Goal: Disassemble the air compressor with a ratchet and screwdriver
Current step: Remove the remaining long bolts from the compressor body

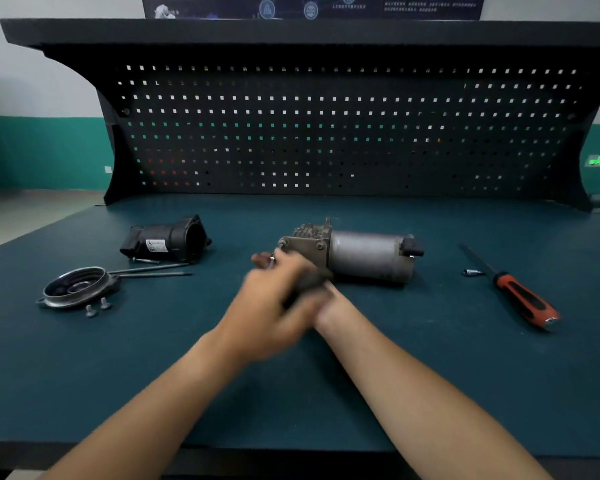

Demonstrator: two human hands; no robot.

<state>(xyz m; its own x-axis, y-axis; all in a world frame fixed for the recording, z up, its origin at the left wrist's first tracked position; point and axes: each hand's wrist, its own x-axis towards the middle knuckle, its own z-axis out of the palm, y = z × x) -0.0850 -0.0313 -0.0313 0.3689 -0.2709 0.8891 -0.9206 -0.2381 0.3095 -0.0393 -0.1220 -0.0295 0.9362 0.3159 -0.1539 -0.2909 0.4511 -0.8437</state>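
1. Head view: the air compressor (352, 254) lies on its side at the middle of the dark green surface (430, 375), its silver cylinder to the right and its bolted metal head to the left.
2. The left hand (274, 292) is just in front of the compressor's head end and heavily blurred. Its fingertips are close to a small shiny piece by that end, but whether they pinch it or are spread cannot be told.
3. The right hand (326, 301) lies against the left hand, at the near side of the compressor. Most of it is hidden behind the left hand, so its grip cannot be told; a dark shape shows between the two hands.
4. The screwdriver (520, 292), with a red and black handle, lies on the surface well to the right, apart from both hands. A small metal socket (473, 272) lies just beside its shaft.
5. To the left lies a black housing (167, 240) with a white label.
6. Nearer, a round metal cover (77, 287) sits with two long bolts (149, 270) beside it and two short bolts (97, 306) just in front.
7. A black pegboard (326, 133) stands at the back of the surface.
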